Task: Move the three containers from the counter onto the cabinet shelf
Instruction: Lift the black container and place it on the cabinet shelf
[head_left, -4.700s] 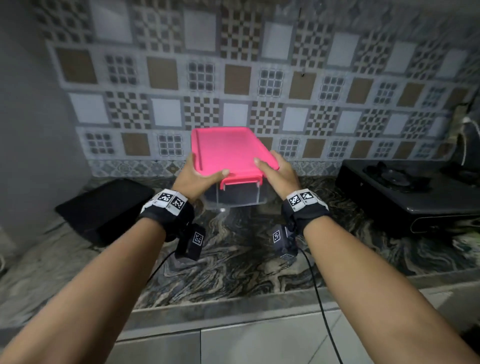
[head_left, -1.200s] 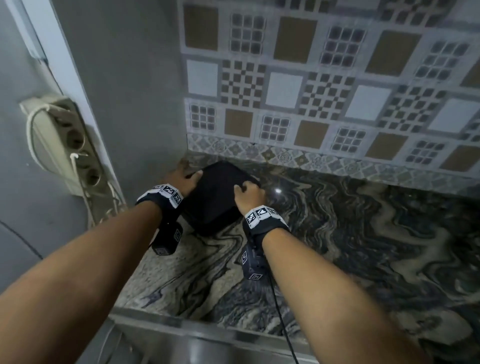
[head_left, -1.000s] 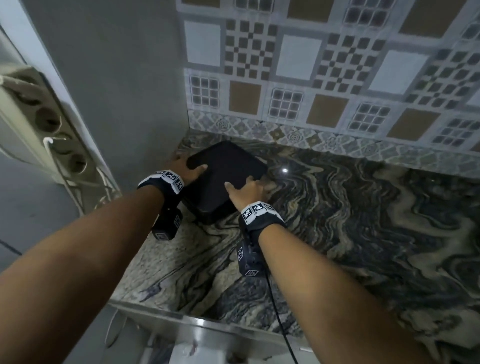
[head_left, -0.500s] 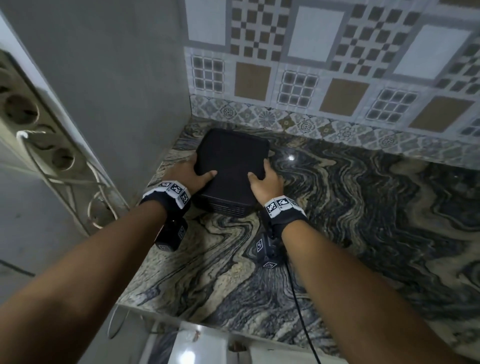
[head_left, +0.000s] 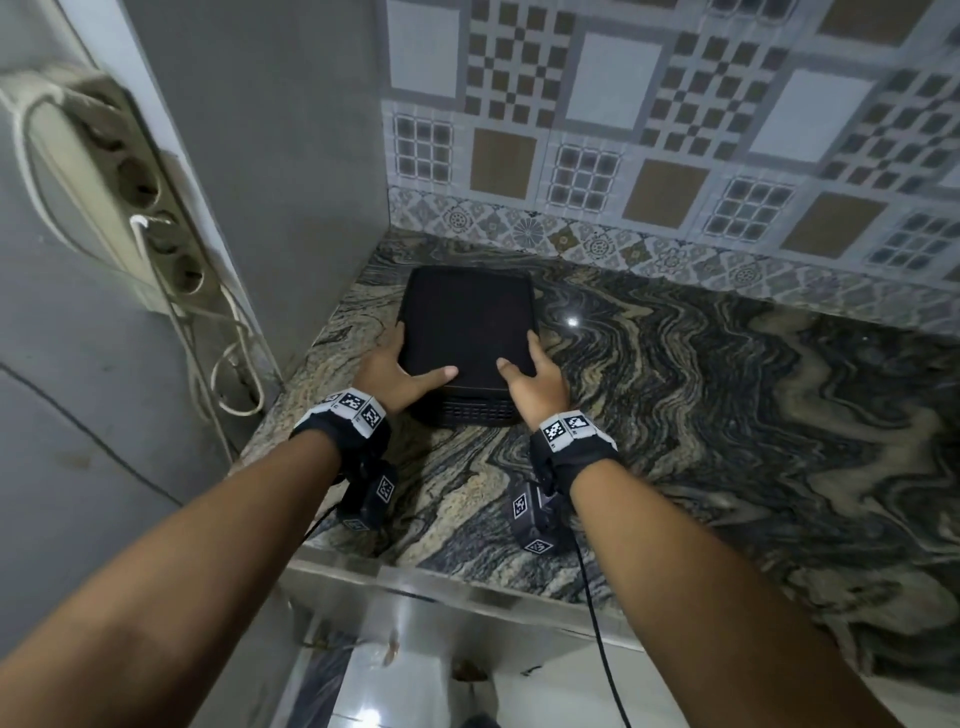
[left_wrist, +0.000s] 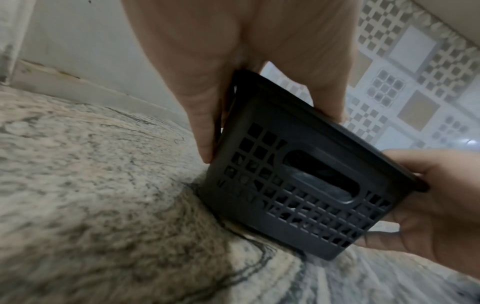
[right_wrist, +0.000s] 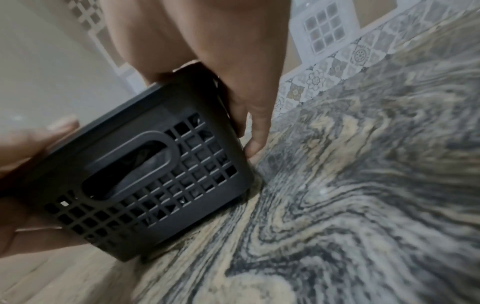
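The left hand (head_left: 397, 376) is gripping the left side of the black lidded basket (head_left: 467, 332), thumb lying on the lid; the basket is sitting on the marbled bench (head_left: 727, 415) in the corner by the grey wall (head_left: 270, 156). The right hand (head_left: 532, 384) is clasping its right side, fingers curled down the wall.

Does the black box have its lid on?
Yes. The black box has a flat lid covering its whole top, and both thumbs rest on it. The left hand and right hand grip its sides.
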